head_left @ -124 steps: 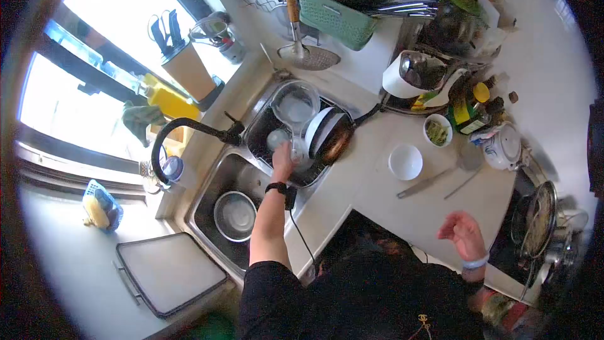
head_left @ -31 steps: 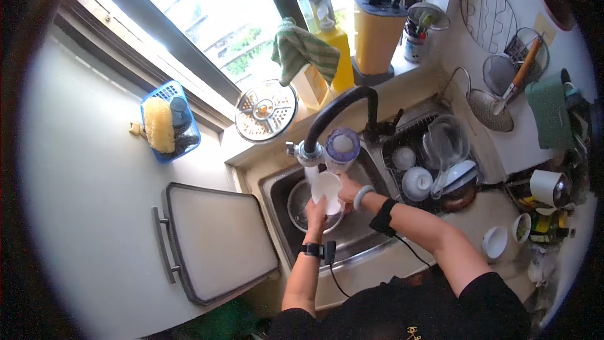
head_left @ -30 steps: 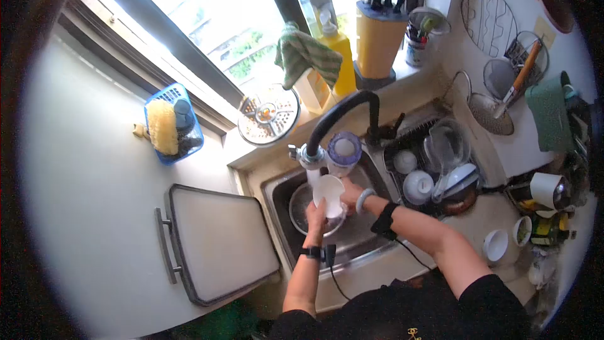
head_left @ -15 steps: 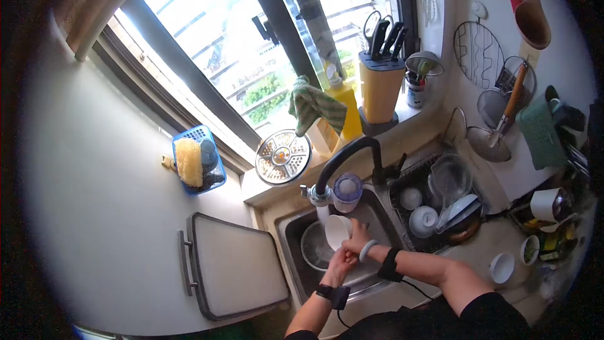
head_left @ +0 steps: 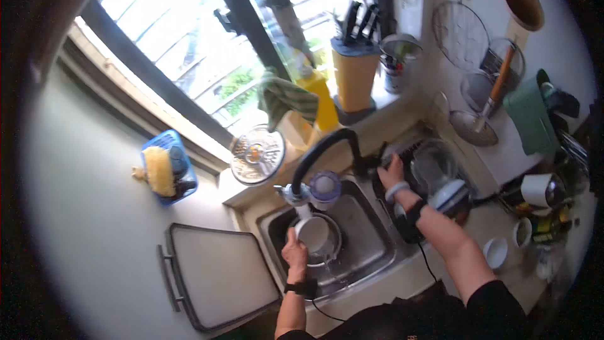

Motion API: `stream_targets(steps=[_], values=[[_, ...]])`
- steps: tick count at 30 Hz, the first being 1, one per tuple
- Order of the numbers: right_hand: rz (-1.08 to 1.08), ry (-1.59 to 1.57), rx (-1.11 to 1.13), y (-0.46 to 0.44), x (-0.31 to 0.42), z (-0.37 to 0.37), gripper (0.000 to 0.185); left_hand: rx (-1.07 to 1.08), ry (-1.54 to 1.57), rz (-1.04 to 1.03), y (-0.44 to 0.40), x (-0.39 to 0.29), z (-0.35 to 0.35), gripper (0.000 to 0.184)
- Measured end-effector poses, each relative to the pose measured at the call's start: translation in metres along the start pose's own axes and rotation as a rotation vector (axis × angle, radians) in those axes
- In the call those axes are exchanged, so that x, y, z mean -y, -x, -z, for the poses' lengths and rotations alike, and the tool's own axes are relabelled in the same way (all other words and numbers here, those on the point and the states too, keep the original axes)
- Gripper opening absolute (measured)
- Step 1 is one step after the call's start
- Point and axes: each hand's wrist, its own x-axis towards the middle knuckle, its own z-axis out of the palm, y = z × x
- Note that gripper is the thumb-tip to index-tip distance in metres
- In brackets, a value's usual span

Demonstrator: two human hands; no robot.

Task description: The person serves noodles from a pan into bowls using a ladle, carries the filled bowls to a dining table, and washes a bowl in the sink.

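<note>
My left hand (head_left: 294, 253) is closed on the rim of a white bowl (head_left: 313, 233), tilted below the spout of the faucet (head_left: 304, 195). Water spills from the bowl's lower edge into the sink (head_left: 365, 230). Under it, partly covered, is a round metal basin (head_left: 338, 239) with a shiny rim. My right hand (head_left: 392, 176) is at the near-left part of the black dish rack (head_left: 412, 145), close to the faucet base. Its fingers are blurred, and I cannot tell whether they hold anything. My right forearm hides part of the rack.
A clear lidded container (head_left: 324, 189) stands behind the sink. Glass and white dishes (head_left: 450, 195) fill the rack. On the sill are a yellow bottle (head_left: 319, 97) and a knife block (head_left: 354, 79). A small white bowl (head_left: 496, 253) sits on the right counter.
My right hand has left the white bowl and moved right to the rack. My left hand has kept the bowl and shifted left with it. The view has shifted too.
</note>
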Motion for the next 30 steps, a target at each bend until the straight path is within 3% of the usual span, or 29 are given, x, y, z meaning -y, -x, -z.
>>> stream_targets(steps=[3,4,5,7,8,10,14,16,18,19,22,27,29,30], values=[[0.045,-0.055,0.105,-0.044,0.007,0.007,0.071,-0.089,-0.242,-0.222,-0.003,0.015,-0.012,0.042],[0.034,-0.049,0.159,-0.054,0.008,0.008,0.071,-0.144,-0.205,-0.349,-0.005,0.007,-0.007,0.049],[0.019,-0.046,0.163,-0.062,0.013,0.01,0.071,-0.128,-0.208,-0.349,-0.005,0.003,-0.002,0.049],[-0.074,-0.244,0.416,-0.072,0.023,0.016,0.073,-0.114,-0.299,-0.435,-0.004,-0.004,0.007,0.055],[-0.091,-0.245,0.428,-0.075,0.023,0.008,0.073,-0.117,-0.292,-0.46,-0.003,-0.011,0.013,0.06],[0.153,-0.094,0.359,-0.072,0.02,-0.01,0.074,-0.107,-0.292,-0.491,-0.003,-0.017,0.015,0.061],[-0.064,-0.206,0.337,-0.036,0.066,0.005,0.07,-0.093,-0.235,-0.588,-0.004,-0.035,0.016,0.063],[0.24,0.074,-0.067,-0.015,0.066,0.008,0.064,-0.103,-0.229,-0.639,-0.008,-0.045,0.017,0.061],[0.526,0.061,0.171,0.038,0.066,0.027,0.063,-0.09,-0.194,-0.683,-0.005,-0.059,0.025,0.054],[0.566,0.039,0.597,0.063,0.081,0.05,0.065,-0.085,-0.199,-0.686,-0.003,-0.066,0.032,0.054],[0.902,0.017,0.684,0.145,0.047,0.031,0.07,-0.065,-0.259,-0.8,0.006,-0.091,0.047,0.043],[0.691,0.135,0.608,0.196,0.071,0.054,0.067,-0.076,-0.27,-0.953,0.031,-0.126,0.066,0.036],[0.619,0.184,0.56,0.209,0.067,0.07,0.064,-0.104,-0.078,-0.884,0.038,-0.129,0.069,0.029],[0.741,0.111,0.395,0.215,0.063,0.08,0.062,-0.124,0.012,-0.806,0.044,-0.128,0.068,0.026]])
